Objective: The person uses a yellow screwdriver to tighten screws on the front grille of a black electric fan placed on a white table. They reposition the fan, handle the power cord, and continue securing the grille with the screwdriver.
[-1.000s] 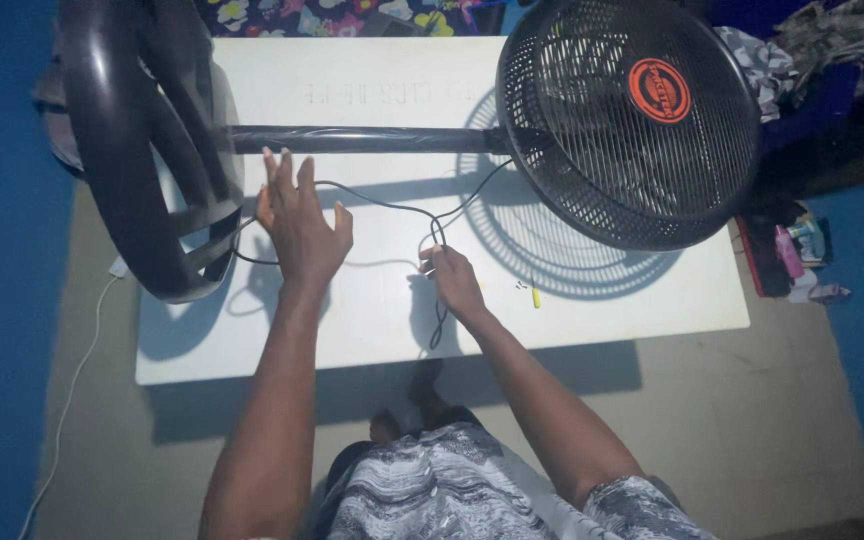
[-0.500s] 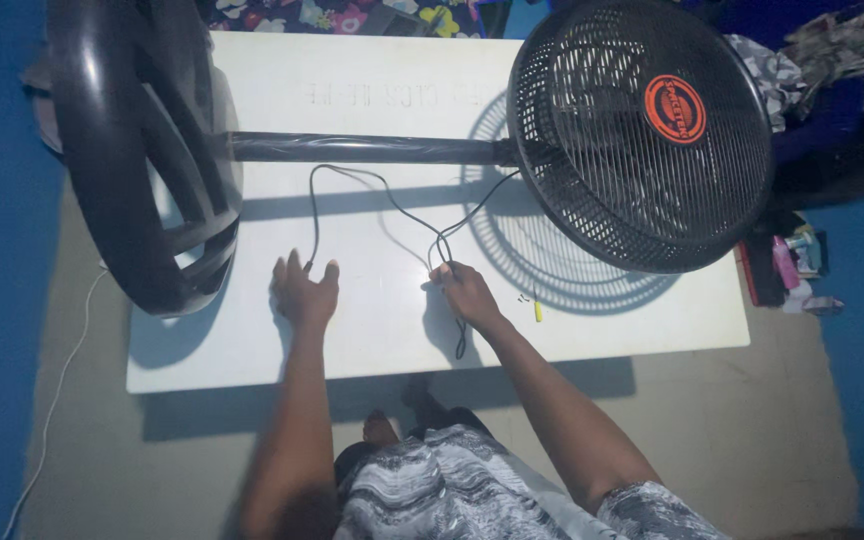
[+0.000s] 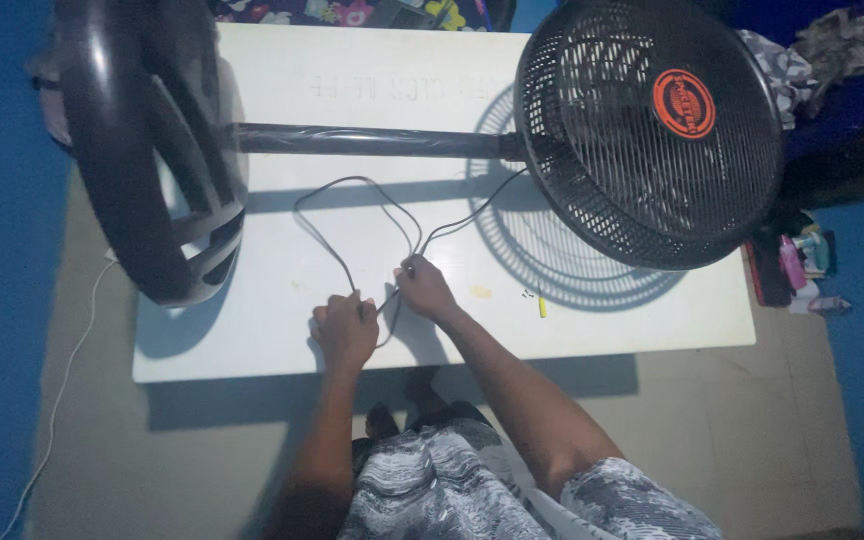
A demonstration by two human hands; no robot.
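Note:
A black pedestal fan lies on its side across a white table (image 3: 282, 330). Its round base (image 3: 142, 150) is at the left, its pole (image 3: 372, 141) runs across the middle, and its grille head (image 3: 652, 130) with a red centre badge is at the right. A thin black power cord (image 3: 342, 215) loops over the tabletop from the fan head. My left hand (image 3: 345, 330) is closed around the cord near the table's front edge. My right hand (image 3: 424, 288) pinches the cord just to the right of it, the two hands almost touching.
A white cable (image 3: 57, 400) trails on the floor at the left. Small bottles and clutter (image 3: 797, 265) sit on the floor at the right beside a blue wall. Patterned cloth (image 3: 332, 12) lies beyond the table. My knees in patterned shorts (image 3: 452, 480) are below the table's front edge.
My left hand has drawn back from an open, flat pose near the fan base to the front edge and closed on the cord. My right hand has stayed on the cord.

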